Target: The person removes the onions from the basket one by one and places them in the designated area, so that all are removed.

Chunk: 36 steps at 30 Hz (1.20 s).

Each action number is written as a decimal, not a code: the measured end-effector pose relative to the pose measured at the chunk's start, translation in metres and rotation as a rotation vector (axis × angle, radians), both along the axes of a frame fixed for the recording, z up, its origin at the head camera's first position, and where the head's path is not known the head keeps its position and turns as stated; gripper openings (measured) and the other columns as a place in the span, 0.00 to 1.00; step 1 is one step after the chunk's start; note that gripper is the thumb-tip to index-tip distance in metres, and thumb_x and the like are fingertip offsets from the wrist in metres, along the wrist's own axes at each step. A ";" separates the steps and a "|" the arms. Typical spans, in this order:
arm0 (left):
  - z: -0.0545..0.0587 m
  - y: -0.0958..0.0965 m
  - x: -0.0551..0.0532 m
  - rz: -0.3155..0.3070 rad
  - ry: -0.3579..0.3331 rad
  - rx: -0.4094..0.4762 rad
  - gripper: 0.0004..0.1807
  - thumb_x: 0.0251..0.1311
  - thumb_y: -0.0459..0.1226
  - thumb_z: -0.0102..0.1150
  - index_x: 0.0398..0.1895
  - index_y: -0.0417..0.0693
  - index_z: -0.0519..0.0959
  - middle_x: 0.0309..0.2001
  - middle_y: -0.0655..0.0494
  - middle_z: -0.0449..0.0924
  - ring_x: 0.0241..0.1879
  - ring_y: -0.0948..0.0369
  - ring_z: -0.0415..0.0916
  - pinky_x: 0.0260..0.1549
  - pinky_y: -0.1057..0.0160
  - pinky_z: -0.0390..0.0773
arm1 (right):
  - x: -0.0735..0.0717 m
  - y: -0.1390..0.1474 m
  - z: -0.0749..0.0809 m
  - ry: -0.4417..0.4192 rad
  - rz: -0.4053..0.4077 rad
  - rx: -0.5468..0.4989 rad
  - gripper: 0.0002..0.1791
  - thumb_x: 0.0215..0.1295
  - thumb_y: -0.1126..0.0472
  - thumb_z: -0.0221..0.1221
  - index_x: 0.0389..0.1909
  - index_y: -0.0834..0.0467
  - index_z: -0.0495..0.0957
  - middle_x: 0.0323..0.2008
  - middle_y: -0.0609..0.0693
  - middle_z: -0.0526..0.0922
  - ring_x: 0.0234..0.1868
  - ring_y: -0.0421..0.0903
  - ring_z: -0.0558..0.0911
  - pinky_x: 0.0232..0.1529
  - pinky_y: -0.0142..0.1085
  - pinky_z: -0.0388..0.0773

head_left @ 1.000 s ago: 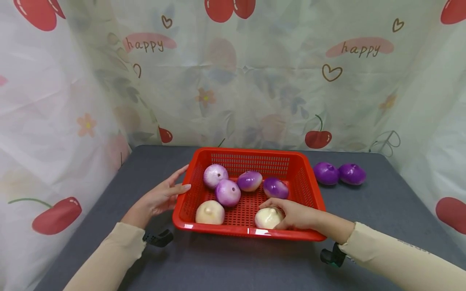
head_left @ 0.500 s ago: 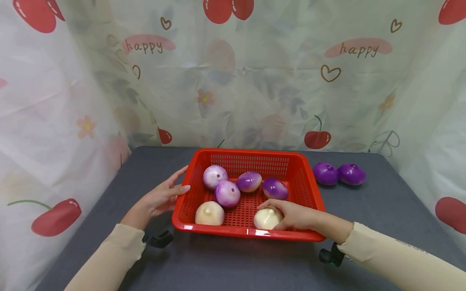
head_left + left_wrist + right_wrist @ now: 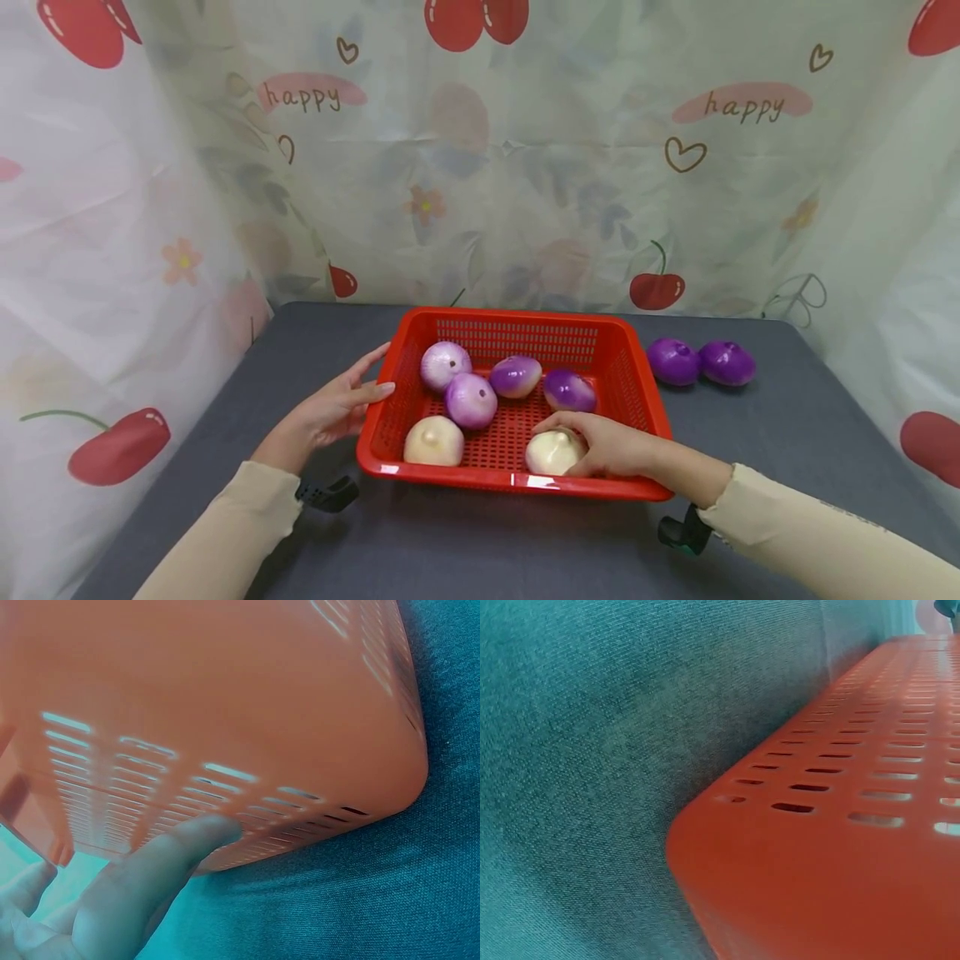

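Note:
A red slotted plastic basket [image 3: 517,321] stands on the dark table in the head view. My left hand [image 3: 333,408] holds its left side, thumb at the rim; in the left wrist view a finger [image 3: 161,862] lies against the outer wall. Inside the basket, near its front right corner, my right hand [image 3: 611,446] grips a pale onion [image 3: 553,452] from the right. Another pale onion [image 3: 434,442] sits front left. Two light purple onions [image 3: 471,401] touch each other behind it. Two purple-and-white onions [image 3: 515,377] lie toward the back. The right wrist view shows no hand.
Two dark purple onions [image 3: 727,363] lie side by side on the table [image 3: 480,542], right of the basket's back corner. A patterned curtain [image 3: 510,192] closes off the back and both sides. Each wrist wears a black strap-on camera [image 3: 684,530].

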<state>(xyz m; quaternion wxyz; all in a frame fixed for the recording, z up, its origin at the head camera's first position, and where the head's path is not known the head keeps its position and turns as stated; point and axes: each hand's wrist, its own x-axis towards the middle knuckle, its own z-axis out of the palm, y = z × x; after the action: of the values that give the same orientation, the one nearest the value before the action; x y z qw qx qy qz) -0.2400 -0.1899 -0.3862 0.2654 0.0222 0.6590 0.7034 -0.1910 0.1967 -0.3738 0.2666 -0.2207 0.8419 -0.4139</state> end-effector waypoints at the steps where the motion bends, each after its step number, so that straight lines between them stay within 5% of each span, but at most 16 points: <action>1: 0.000 0.000 0.000 0.001 -0.001 0.000 0.43 0.67 0.39 0.56 0.76 0.73 0.43 0.72 0.39 0.56 0.50 0.51 0.82 0.47 0.43 0.80 | 0.000 0.000 0.001 0.012 -0.010 0.010 0.31 0.52 0.64 0.70 0.59 0.54 0.74 0.54 0.54 0.75 0.50 0.50 0.72 0.51 0.38 0.72; 7: 0.000 0.000 0.000 -0.002 0.005 -0.003 0.43 0.67 0.39 0.56 0.76 0.72 0.43 0.72 0.39 0.56 0.51 0.51 0.81 0.48 0.43 0.80 | 0.004 0.004 0.018 0.065 -0.074 0.032 0.33 0.52 0.58 0.71 0.61 0.46 0.73 0.60 0.53 0.72 0.54 0.52 0.71 0.51 0.42 0.77; 16: -0.002 -0.001 -0.001 0.000 0.011 0.001 0.43 0.67 0.39 0.56 0.76 0.73 0.44 0.72 0.40 0.56 0.50 0.51 0.81 0.48 0.43 0.80 | 0.002 0.034 0.069 0.177 -0.139 -0.089 0.37 0.55 0.58 0.70 0.67 0.49 0.68 0.65 0.58 0.66 0.57 0.62 0.72 0.45 0.43 0.81; 22: -0.002 0.000 0.000 0.000 0.009 -0.004 0.43 0.66 0.40 0.58 0.76 0.73 0.44 0.72 0.40 0.56 0.52 0.51 0.80 0.48 0.43 0.79 | -0.005 0.071 0.093 0.257 -0.277 -0.168 0.38 0.59 0.62 0.67 0.70 0.50 0.63 0.68 0.54 0.60 0.53 0.53 0.75 0.43 0.38 0.81; 29: -0.003 0.000 -0.001 0.001 0.003 0.010 0.43 0.66 0.39 0.57 0.76 0.73 0.44 0.72 0.40 0.56 0.52 0.51 0.80 0.48 0.43 0.79 | -0.017 0.110 0.093 0.275 -0.454 -0.148 0.38 0.62 0.58 0.65 0.71 0.43 0.59 0.68 0.50 0.58 0.51 0.38 0.74 0.43 0.28 0.78; 36: -0.003 0.000 -0.001 -0.002 0.005 0.010 0.43 0.67 0.39 0.56 0.76 0.72 0.43 0.72 0.40 0.56 0.52 0.51 0.80 0.48 0.43 0.79 | -0.039 0.150 0.069 0.272 -0.632 -0.155 0.41 0.65 0.55 0.62 0.74 0.49 0.53 0.65 0.50 0.57 0.47 0.29 0.72 0.42 0.22 0.75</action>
<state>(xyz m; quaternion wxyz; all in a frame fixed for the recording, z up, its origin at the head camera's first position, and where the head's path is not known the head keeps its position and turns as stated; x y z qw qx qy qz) -0.2413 -0.1901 -0.3888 0.2643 0.0259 0.6562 0.7063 -0.2297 0.3464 -0.3047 -0.0065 -0.0220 0.8626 -0.5054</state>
